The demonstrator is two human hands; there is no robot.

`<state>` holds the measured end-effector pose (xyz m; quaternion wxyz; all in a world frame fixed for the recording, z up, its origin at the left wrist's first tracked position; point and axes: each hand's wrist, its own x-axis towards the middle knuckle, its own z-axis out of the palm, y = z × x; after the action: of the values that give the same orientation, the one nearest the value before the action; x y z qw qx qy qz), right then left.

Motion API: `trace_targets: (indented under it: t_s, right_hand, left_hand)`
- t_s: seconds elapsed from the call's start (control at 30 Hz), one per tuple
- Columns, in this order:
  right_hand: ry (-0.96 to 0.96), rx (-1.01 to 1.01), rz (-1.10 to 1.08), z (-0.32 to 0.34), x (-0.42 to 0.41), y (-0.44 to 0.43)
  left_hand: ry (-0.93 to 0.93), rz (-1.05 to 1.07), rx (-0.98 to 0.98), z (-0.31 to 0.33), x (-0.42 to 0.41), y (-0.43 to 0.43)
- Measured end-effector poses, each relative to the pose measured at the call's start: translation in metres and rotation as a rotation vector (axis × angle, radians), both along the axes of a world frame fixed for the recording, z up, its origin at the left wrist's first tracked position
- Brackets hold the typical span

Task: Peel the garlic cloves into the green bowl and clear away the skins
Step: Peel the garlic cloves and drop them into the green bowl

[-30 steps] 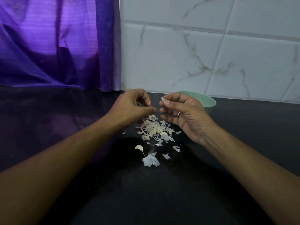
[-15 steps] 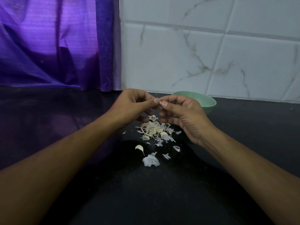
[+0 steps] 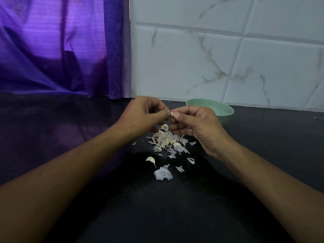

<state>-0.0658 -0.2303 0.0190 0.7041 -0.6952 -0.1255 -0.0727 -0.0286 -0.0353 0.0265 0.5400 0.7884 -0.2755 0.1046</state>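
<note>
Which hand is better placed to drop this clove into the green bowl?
Likely the right hand: it pinches the clove close to the green bowl; the left hand is farther away.

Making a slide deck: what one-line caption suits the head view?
Left hand and right hand pinch a garlic clove above a skin pile, green bowl behind.

Overall dim, no glare. Light source: daylight through the purple curtain, far left, brightest at its upper part. Faint purple sheen on the black counter, left side only. Tiled wall evenly lit, greyish. Broad dark shadow on the counter, near middle, around the pale skins, which stand out sharply. Near forearms dark and soft. Tile joints bend toward the right edge. Clove, pinched between left hand and right hand, shows no fine detail.
</note>
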Motion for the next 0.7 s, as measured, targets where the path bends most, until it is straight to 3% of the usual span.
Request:
trace_targets:
  t_s: [0.53,0.7]
  right_hand:
    - [-0.061,0.009,-0.016,0.0025,0.0007,-0.0012]
    - [-0.107,-0.045,-0.035,0.0019,0.0001,-0.0014]
  left_hand:
    - [0.152,-0.082,-0.099,0.0034,-0.0056,-0.0041]
    - [0.098,-0.079,-0.073,0.0009,-0.0035,-0.0019]
